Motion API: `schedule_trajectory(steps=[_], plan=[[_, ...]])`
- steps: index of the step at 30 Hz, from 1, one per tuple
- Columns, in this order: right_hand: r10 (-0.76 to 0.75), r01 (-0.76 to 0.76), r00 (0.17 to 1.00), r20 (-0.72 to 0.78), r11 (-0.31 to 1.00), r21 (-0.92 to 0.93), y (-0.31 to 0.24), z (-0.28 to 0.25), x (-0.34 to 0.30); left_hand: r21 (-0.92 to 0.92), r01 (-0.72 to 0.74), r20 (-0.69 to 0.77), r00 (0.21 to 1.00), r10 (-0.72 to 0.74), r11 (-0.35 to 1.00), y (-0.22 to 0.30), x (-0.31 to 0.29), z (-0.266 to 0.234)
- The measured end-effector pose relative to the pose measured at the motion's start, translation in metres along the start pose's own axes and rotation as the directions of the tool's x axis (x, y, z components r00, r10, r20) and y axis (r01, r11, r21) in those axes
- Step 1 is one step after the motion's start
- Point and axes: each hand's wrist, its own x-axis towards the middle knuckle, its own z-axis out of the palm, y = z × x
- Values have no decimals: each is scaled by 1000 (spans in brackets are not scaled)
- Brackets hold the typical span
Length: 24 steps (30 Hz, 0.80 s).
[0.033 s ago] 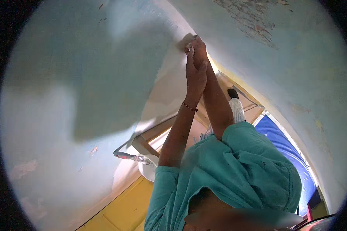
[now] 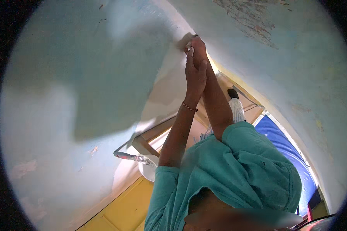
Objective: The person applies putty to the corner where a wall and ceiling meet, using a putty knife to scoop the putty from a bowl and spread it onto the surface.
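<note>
My right hand (image 2: 199, 47) is raised to the corner where two walls meet, its fingers curled against the surface. A small dark edge (image 2: 196, 35) shows at its fingertips; what the hand grips is mostly hidden. Just below, my left hand (image 2: 196, 79) lies alongside the right wrist, fingers stretched upward and thumb apart. White paste (image 2: 189, 47) coats the fingertips where both hands meet. A beaded bracelet (image 2: 189, 106) circles my left wrist. Around the hands, the pale blue left wall (image 2: 115, 77) has a whitish patch (image 2: 169, 75) beside the corner.
Lower left, a white tub (image 2: 147, 171) holds a tool with a grey handle (image 2: 124, 155) sticking out. A wooden frame (image 2: 144, 145) stands beside it, above a yellow panel (image 2: 119, 200). Blue sheeting (image 2: 275, 136) hangs at right. The right wall has peeling paint (image 2: 250, 19).
</note>
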Motion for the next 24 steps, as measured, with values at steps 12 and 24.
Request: schedule_trajectory(steps=[12, 24], plan=[[51, -55, 998, 31, 989, 141, -57, 14, -10, 62, -101, -8, 995, 102, 993, 31, -5, -10], [306, -354, 935, 181, 848, 394, -62, -47, -51, -44, -4, -90, 996, 0, 999, 6, -57, 34]])
